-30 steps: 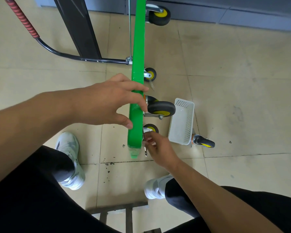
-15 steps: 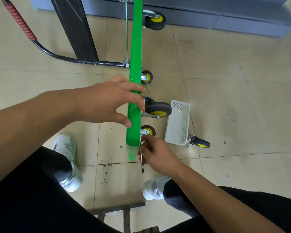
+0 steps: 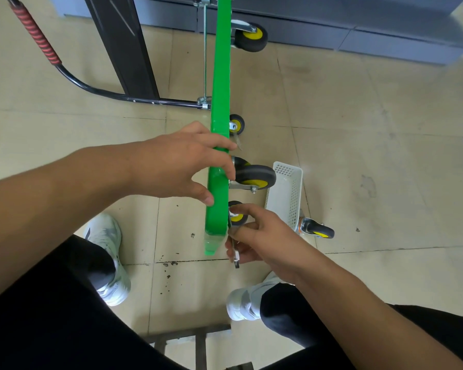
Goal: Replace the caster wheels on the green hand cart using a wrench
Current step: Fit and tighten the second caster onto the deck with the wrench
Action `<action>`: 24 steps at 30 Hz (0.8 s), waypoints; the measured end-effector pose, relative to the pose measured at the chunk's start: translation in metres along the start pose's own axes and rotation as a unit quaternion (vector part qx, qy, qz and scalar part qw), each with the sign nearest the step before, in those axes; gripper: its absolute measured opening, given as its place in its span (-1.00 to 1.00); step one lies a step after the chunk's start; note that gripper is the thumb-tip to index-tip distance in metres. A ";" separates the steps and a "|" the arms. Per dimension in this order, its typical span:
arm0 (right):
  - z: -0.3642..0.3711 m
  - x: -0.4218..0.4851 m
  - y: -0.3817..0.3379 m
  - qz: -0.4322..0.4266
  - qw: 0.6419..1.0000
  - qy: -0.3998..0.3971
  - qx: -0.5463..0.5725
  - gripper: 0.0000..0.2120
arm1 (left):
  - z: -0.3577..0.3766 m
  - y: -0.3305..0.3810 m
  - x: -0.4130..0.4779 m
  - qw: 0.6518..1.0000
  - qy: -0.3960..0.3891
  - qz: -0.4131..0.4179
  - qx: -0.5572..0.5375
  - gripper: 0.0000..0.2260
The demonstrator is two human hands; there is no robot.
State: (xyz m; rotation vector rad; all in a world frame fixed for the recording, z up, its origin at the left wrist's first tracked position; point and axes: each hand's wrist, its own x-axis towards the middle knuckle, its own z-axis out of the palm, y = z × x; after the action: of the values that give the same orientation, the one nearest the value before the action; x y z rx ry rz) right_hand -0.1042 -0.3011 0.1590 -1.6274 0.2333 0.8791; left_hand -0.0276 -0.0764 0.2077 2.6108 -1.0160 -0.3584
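Pinching wrench (image 3: 235,253) beside green cart (image 3: 221,76), right fingers (image 3: 242,209); left fingers (image 3: 221,145) clasping cart edge.

The right hand (image 3: 262,236) has dropped lower, and the wrench (image 3: 236,259) handle now sticks out below it.

The person wears black trousers (image 3: 51,316) on both legs and white trainers: the left shoe (image 3: 108,260) has pale grey panels and a thin dark mark on its side, the right shoe (image 3: 242,303) is white with grey. The forearms behind the left hand (image 3: 171,166) and right hand (image 3: 259,236) are bare
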 end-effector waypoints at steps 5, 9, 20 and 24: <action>-0.004 -0.002 -0.007 0.021 0.998 -0.016 0.055 -0.65 | 0.000 0.001 0.000 1.000 0.000 -0.003 -0.002 -0.56; -0.004 -0.001 -0.016 0.033 0.995 -0.031 0.094 -0.69 | 0.000 0.001 -0.001 1.000 -0.001 -0.003 -0.007 -0.56; -0.006 0.001 -0.023 0.043 0.994 -0.046 0.092 -0.74 | 0.004 -0.002 -0.001 1.000 0.009 0.017 -0.009 -0.61; -0.003 0.005 -0.020 0.042 0.994 -0.049 0.084 -0.73 | 0.006 -0.005 -0.005 1.000 0.013 0.015 -0.023 -0.60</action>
State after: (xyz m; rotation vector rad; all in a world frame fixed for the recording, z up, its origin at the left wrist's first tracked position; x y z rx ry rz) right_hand -0.0878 -0.2966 0.1706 -1.4237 0.3014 0.9748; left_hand -0.0295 -0.0706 0.2011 2.5497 -1.0238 -0.3353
